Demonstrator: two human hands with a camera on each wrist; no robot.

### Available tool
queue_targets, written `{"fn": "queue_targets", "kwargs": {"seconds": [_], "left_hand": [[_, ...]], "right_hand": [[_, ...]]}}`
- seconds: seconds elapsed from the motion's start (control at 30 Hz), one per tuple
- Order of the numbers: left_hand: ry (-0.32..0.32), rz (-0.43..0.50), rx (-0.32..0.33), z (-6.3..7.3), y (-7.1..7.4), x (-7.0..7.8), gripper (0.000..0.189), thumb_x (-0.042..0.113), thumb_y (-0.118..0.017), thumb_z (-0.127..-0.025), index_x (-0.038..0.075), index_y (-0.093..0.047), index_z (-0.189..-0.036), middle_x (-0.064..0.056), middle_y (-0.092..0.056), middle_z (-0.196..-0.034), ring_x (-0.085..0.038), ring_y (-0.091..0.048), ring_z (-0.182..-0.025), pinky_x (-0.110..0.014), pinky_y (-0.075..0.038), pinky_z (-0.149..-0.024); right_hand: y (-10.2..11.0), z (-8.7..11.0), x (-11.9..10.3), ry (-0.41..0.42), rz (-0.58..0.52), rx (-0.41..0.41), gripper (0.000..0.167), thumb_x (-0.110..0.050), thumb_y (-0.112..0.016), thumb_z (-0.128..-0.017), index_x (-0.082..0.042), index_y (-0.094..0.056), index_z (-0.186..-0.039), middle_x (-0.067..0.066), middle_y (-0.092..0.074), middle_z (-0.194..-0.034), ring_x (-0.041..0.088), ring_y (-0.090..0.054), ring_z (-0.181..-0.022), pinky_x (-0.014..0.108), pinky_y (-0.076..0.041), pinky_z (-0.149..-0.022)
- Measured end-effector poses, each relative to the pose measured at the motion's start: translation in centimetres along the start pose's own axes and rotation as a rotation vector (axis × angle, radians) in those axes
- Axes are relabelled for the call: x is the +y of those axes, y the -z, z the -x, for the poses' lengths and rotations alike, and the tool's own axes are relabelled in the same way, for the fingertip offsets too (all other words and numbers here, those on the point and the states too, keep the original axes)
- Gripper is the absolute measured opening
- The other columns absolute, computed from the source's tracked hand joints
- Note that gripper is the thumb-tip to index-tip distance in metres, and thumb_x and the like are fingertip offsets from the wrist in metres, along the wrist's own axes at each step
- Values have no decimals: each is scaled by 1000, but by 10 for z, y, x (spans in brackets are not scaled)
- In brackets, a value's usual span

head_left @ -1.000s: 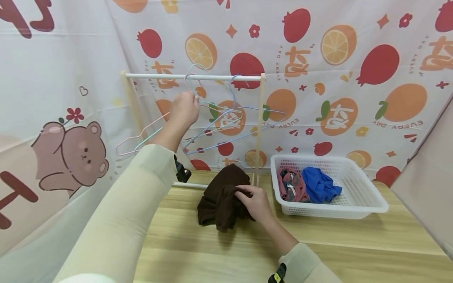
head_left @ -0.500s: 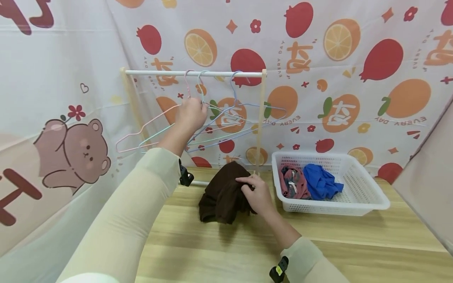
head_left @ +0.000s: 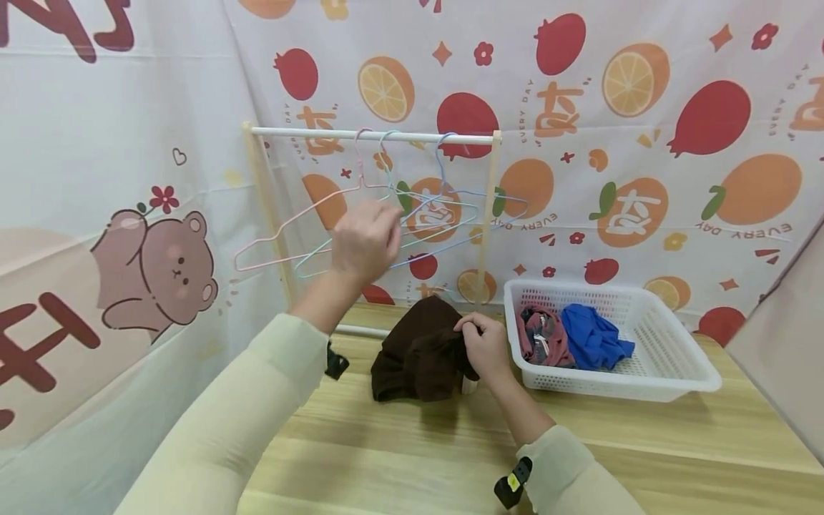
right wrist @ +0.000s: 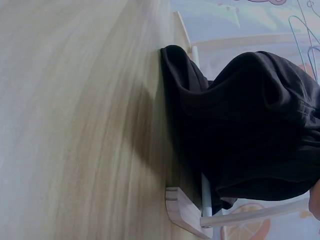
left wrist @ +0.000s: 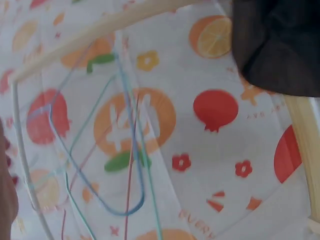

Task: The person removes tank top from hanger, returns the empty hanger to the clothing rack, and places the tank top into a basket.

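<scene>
My right hand (head_left: 486,347) pinches a bunched dark brown garment (head_left: 418,350) by its upper right part, and its folds hang low over the table at the rack's foot. In the right wrist view the garment (right wrist: 250,125) fills the right side, a bit of the hand (right wrist: 315,200) at the edge. Blurred, my left hand (head_left: 367,239) is in front of the hangers with loosely curled fingers, below their necks; nothing shows in it. A pink hanger (head_left: 309,204), a mint green hanger (head_left: 466,222) and a blue hanger (head_left: 515,200) hang by their hooks on the rail.
The rack has a white rail (head_left: 309,132) on wooden posts (head_left: 492,200). Right of it, a white perforated basket (head_left: 669,343) holds a reddish patterned cloth (head_left: 543,336) and a blue cloth (head_left: 595,336). A fruit-print curtain (head_left: 566,236) hangs behind the wooden table (head_left: 360,458).
My left hand has set the green hanger's hook over the rail, let go and come down. My right hand has kept the brown garment, its grip shifting slightly. The head view has shifted a little.
</scene>
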State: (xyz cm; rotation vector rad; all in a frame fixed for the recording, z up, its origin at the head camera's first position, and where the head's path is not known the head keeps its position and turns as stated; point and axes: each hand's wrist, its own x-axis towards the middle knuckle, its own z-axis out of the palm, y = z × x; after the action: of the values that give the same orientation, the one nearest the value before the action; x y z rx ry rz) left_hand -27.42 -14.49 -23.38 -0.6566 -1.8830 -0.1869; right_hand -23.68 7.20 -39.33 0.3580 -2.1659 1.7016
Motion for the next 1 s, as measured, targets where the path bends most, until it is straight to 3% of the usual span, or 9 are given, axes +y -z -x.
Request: {"fn": "queue_targets", "kwargs": {"seconds": [0.07, 0.17, 0.23, 0.3, 0.43, 0.57, 0.73, 0.87, 1.0], "left_hand": [[-187, 71, 138, 17, -3, 11, 15, 11, -58, -87, 4, -71, -89, -10, -70, -80, -27, -64, -67, -36, -52, -51], [-319, 200, 75, 49, -13, 27, 19, 21, -59, -92, 6, -71, -91, -6, -69, -77, -21, -64, -63, -32, -51, -49], [-293, 285, -88, 72, -22, 33, 31, 34, -60, -95, 6, -71, -102, -7, -71, -88, -20, -68, -75, -32, -56, -59], [-196, 344, -304, 95, -33, 35, 49, 47, -61, -94, 7, -65, -121, -8, -70, -108, -22, -69, -96, -36, -57, -77], [9, 380, -699, 133, -56, 33, 92, 61, -69, -82, 11, -34, -152, -12, -47, -148, -30, -44, -137, -47, -40, -109], [70, 357, -898, 155, -79, 38, 111, 62, -74, -77, 13, -16, -158, -14, -24, -162, -39, -18, -149, -60, -30, -112], [70, 384, -969, 165, -95, 50, 107, 59, -74, -78, 20, -16, -159, -10, -16, -165, -37, -10, -151, -66, -27, -110], [97, 444, -1015, 176, -93, 53, 96, 69, -61, -84, 27, -17, -158, -3, -15, -165, -31, -8, -152, -65, -22, -112], [140, 517, -963, 186, -88, 50, 104, 87, -43, -76, 28, -16, -158, 1, -16, -165, -26, -8, -153, -64, -20, -114]], "right_hand": [[3, -4, 1, 1, -13, 25, 32, -3, -47, -94, -10, -73, -77, 4, -41, -51, 9, -24, -41, 25, -24, -42], [7, -11, 2, 0, -21, 61, 31, -3, -47, -93, -8, -72, -75, 3, -47, -55, 10, -27, -43, 26, -26, -44], [10, -15, 1, -3, -28, 76, 30, -3, -48, -92, -9, -71, -74, 3, -54, -60, 11, -30, -45, 26, -28, -47], [12, -17, 0, -14, -41, 75, 29, -4, -48, -92, -8, -71, -74, 4, -59, -65, 12, -32, -48, 26, -30, -49], [13, -14, 0, -46, -69, 32, 29, -5, -49, -92, -9, -71, -74, 4, -59, -68, 12, -33, -49, 26, -31, -50], [10, -9, 5, -73, -91, -37, 28, -5, -50, -93, -9, -71, -75, 2, -55, -63, 11, -32, -48, 25, -31, -49], [9, -4, 11, -91, -76, -75, 27, -7, -52, -94, -10, -72, -77, 4, -62, -70, 13, -40, -53, 25, -36, -53], [17, -5, 16, -107, -69, 30, 28, -6, -51, -94, -6, -71, -76, 6, -67, -77, 17, -52, -61, 26, -41, -58], [30, -10, 13, -114, -68, 120, 29, -6, -50, -94, -7, -70, -74, 6, -69, -78, 19, -57, -66, 27, -43, -59]]}}
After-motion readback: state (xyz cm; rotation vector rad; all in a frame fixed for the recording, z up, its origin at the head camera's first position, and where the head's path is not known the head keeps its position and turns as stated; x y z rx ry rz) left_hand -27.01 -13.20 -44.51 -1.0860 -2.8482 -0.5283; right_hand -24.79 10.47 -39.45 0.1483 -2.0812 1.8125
